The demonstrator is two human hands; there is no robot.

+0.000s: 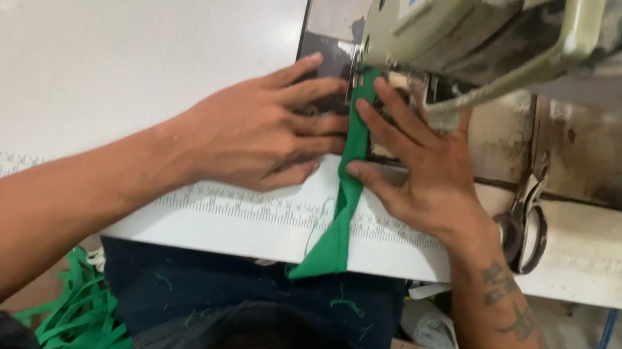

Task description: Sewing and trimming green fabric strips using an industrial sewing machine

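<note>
Surface: a white surface fills the upper left of the head view; a printed ruler strip runs along its near edge.
Machine: a pale green industrial sewing machine overhangs the surface at upper right, above a dark metal plate.
Green strip: a narrow green fabric strip lies from under the machine's foot toward the person, crosses the ruler strip and hangs over the near edge.
Left hand: the left hand lies flat on the surface just left of the strip; its fingers are spread and extended, their tips touching the strip's left edge, not closed around anything.
Right hand: the right hand lies flat just right of the strip; its fingers are extended and press on the strip's right edge near the foot, gripping nothing.
Scissors: a pair of small scissors rests on the surface beside the right wrist.
Below the edge: a heap of loose green strips lies at lower left, beside the person's dark clothing.
</note>
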